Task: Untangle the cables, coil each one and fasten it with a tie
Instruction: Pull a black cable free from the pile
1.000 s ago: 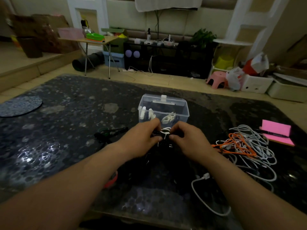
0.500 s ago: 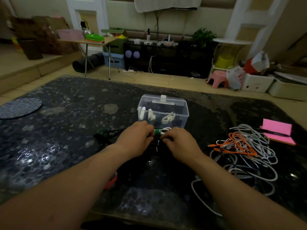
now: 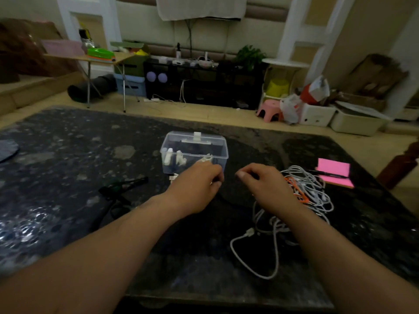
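Observation:
A tangle of white and orange cables (image 3: 306, 189) lies on the dark stone table (image 3: 68, 168) at the right, and one white cable end (image 3: 249, 234) loops toward me. My right hand (image 3: 265, 189) hovers at the tangle's left edge with loosely curled fingers and nothing visible in it. Just in front of a clear plastic box (image 3: 195, 152) that holds white ties, my left hand (image 3: 197, 189) has curled fingers, and a small white tie (image 3: 212, 182) shows at the fingertips. A black and green cable (image 3: 122, 185) lies to the left. Black cable on the dark table is hard to make out.
A pink notepad (image 3: 333, 172) with a black pen lies at the far right of the table. A round dark mat (image 3: 6, 148) sits at the left edge. Beyond the table are a folding table, a black shelf, a pink stool and storage bins.
My hands were together, pinching a black bundle with a white tie in front of the box. They have parted, and the right hand has moved right to the cable tangle.

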Demonstrator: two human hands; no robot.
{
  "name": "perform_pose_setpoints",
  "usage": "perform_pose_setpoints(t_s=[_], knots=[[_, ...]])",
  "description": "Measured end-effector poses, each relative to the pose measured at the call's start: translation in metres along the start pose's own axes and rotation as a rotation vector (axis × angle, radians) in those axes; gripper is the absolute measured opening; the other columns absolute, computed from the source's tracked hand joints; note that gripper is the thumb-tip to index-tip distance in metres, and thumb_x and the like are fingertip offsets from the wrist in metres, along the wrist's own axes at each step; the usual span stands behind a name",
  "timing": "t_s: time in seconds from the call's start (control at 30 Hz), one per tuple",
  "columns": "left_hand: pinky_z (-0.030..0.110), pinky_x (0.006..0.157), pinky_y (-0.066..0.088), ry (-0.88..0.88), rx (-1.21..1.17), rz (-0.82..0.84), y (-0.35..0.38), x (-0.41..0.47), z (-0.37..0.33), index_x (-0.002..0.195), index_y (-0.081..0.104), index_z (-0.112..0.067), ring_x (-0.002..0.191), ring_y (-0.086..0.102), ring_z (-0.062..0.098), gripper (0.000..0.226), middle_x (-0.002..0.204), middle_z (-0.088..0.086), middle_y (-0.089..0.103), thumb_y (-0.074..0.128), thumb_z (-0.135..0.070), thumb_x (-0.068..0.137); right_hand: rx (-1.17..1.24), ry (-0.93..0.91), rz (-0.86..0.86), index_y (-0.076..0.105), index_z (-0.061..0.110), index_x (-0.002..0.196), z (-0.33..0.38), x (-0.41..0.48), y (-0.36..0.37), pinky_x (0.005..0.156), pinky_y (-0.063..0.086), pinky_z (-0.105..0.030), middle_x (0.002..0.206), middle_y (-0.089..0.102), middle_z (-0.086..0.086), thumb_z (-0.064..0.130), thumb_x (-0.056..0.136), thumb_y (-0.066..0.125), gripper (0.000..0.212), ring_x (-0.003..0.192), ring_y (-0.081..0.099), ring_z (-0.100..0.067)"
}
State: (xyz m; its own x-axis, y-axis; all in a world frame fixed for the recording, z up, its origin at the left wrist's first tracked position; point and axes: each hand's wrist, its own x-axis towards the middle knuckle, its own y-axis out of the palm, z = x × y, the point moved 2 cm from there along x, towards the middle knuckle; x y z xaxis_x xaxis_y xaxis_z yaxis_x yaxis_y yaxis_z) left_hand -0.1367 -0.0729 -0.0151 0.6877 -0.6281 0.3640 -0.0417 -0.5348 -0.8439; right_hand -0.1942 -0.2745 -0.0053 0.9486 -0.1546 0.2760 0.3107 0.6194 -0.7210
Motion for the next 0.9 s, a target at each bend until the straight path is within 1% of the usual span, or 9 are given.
perform_pose_setpoints(t_s=[0.1,0.2,0.37,0.4,0.47,0.57,0.67,0.73,0.9], knots=[[0.044,0.091,0.052,0.033,-0.01,0.081,0.012,0.01,-0.024,0.108,0.063,-0.028,0.105,0.059,0.02,0.008,0.107,-0.005,0.061,0.063,-0.026,0.1,0.221,0.112,-0.038,0.08,0.023,0.091,-0.021,0.0,-0.028,0.081,0.057,-0.035,0.086,0.079,0.004,0.029,0.1,0.068,0.016,0.087,0.074,-0.014],[0.038,0.088,0.052,0.019,-0.029,0.137,0.023,0.014,-0.043,0.122,0.061,-0.029,0.103,0.062,0.019,0.022,0.111,-0.005,0.065,0.063,-0.027,0.101,0.293,0.22,-0.026,0.078,0.019,0.094,-0.036,-0.007,-0.058,0.07,0.054,-0.027,0.092,0.08,-0.004,0.025,0.106,0.06,0.023,0.083,0.074,-0.014],[0.038,0.084,0.053,0.008,-0.012,0.234,0.038,0.02,-0.066,0.125,0.058,-0.028,0.101,0.067,0.023,0.025,0.107,-0.003,0.072,0.063,-0.028,0.1,-0.101,0.184,0.335,0.079,0.023,0.09,-0.052,-0.027,-0.08,0.07,0.054,-0.033,0.084,0.077,0.005,0.073,0.095,0.054,0.056,0.074,0.07,-0.008],[0.039,0.084,0.053,0.001,-0.012,0.247,0.04,0.021,-0.07,0.123,0.058,-0.029,0.101,0.067,0.024,0.024,0.106,-0.003,0.073,0.063,-0.028,0.1,-0.206,0.148,0.447,0.078,0.026,0.088,-0.053,-0.032,-0.076,0.069,0.053,-0.033,0.081,0.074,0.007,0.074,0.091,0.057,0.053,0.072,0.067,-0.006],[0.041,0.085,0.054,-0.001,-0.012,0.276,0.044,0.021,-0.076,0.123,0.057,-0.03,0.101,0.068,0.024,0.024,0.105,-0.003,0.073,0.061,-0.028,0.1,-0.362,0.052,0.565,0.078,0.025,0.086,-0.053,-0.04,-0.068,0.073,0.053,-0.034,0.082,0.073,0.005,0.054,0.093,0.07,0.03,0.074,0.066,-0.007],[0.044,0.086,0.055,-0.001,-0.013,0.314,0.052,0.02,-0.081,0.132,0.051,-0.03,0.103,0.069,0.027,0.033,0.107,-0.002,0.073,0.06,-0.03,0.101,-0.288,0.029,0.418,0.075,0.023,0.081,-0.052,-0.036,-0.072,0.073,0.05,-0.032,0.081,0.073,-0.001,0.03,0.097,0.072,0.018,0.073,0.064,-0.009],[0.043,0.09,0.056,-0.068,-0.094,0.278,0.051,0.022,-0.081,0.161,0.024,-0.029,0.103,0.07,0.025,0.071,0.107,-0.003,0.075,0.062,-0.031,0.102,0.031,0.13,0.132,0.074,0.017,0.087,-0.052,-0.025,-0.091,0.073,0.054,-0.034,0.073,0.072,-0.001,0.028,0.102,0.067,0.02,0.066,0.065,-0.012],[0.042,0.091,0.055,-0.096,-0.147,0.239,0.048,0.024,-0.081,0.167,0.012,-0.026,0.101,0.07,0.022,0.084,0.107,-0.004,0.075,0.064,-0.031,0.101,0.271,0.169,-0.031,0.073,0.021,0.088,-0.049,-0.02,-0.101,0.063,0.054,-0.039,0.063,0.065,0.003,0.028,0.104,0.065,0.019,0.056,0.06,-0.015],[0.04,0.096,0.054,-0.097,-0.183,0.176,0.046,0.027,-0.083,0.162,0.029,-0.027,0.11,0.066,0.017,0.073,0.121,-0.004,0.069,0.064,-0.046,0.101,0.501,0.141,-0.105,0.077,0.024,0.103,-0.026,-0.017,-0.105,0.048,0.034,-0.022,0.062,0.052,0.007,0.03,0.107,0.06,0.019,0.052,0.042,-0.006]])
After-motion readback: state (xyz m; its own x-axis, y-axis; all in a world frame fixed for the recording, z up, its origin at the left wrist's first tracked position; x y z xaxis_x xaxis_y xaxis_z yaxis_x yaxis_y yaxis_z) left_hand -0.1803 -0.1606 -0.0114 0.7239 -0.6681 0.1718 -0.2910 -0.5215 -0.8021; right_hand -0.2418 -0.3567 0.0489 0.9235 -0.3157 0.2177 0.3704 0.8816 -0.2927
